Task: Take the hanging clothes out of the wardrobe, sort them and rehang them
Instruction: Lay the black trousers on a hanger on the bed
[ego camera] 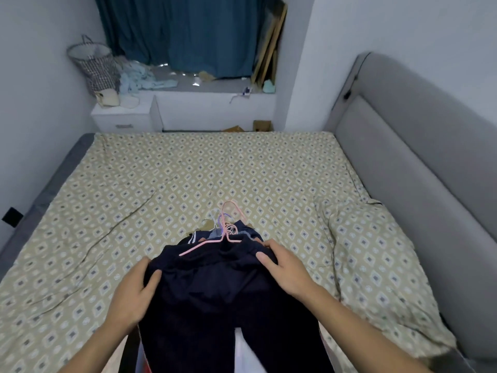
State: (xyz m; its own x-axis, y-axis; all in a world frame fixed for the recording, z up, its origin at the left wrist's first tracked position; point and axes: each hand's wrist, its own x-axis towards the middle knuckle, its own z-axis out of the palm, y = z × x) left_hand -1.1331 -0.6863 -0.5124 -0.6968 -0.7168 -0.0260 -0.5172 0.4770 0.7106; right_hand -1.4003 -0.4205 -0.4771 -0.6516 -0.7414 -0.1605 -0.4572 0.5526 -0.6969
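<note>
While gripped at waistband by left hand (pixel 134 289) and right hand (pixel 285 267): navy trousers (pixel 215 297), soft, limp, light; pink hanger (pixel 215 242) stiff, snag-prone; best held at waistband

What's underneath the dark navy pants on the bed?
Under the navy pants, a pile of other clothes on hangers pokes out at the far end. The pants cover most of it, so individual garments can't be told.

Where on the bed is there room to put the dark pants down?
The bedsheet is bare on the left and across the far half, up to the grey headboard. It is crowded in the near middle, where both hands hold the dark pants over the hangers, and at the lumpy pillow on the right.
</note>
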